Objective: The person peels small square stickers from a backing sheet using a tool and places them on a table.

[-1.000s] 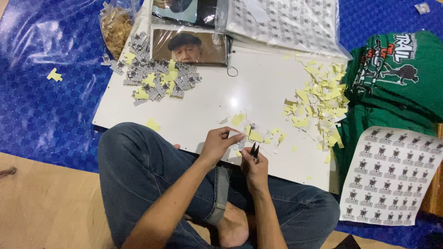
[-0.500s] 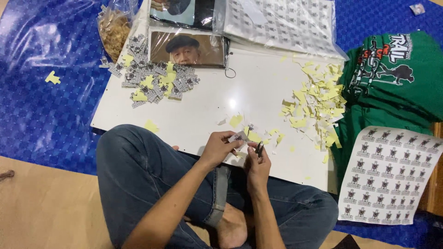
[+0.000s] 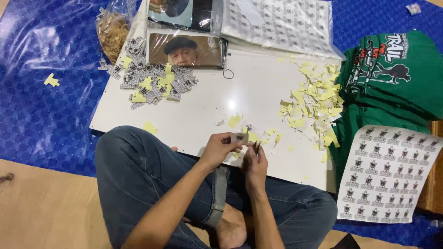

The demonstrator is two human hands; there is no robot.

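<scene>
So the left hand [image 3: 217, 148] has its fingers pinched narrow around a small printed sticker piece [image 3: 239, 137], held just above the near edge of the white board [image 3: 212, 103]. The right hand [image 3: 254, 165] sits right beside it, almost touching, curled tight on thin dark tweezers [image 3: 256, 146] whose tips point up toward the sticker. Both hands hover over the person's crossed legs in blue jeans [image 3: 134, 175].

Just past the fingertips there's a loose scatter of yellow backing scraps [image 3: 234, 121] on the board. Further out to the right of the hands is a much bigger heap of yellow scraps [image 3: 316, 99], and beyond that folded green shirts [image 3: 392, 74] with a sticker sheet [image 3: 385, 173] lying partly on them. Far out to the left of the hands, a pile of cut stickers [image 3: 154, 83] mixed with some yellow bits. Everything sits on a blue mat [image 3: 41, 106].
</scene>
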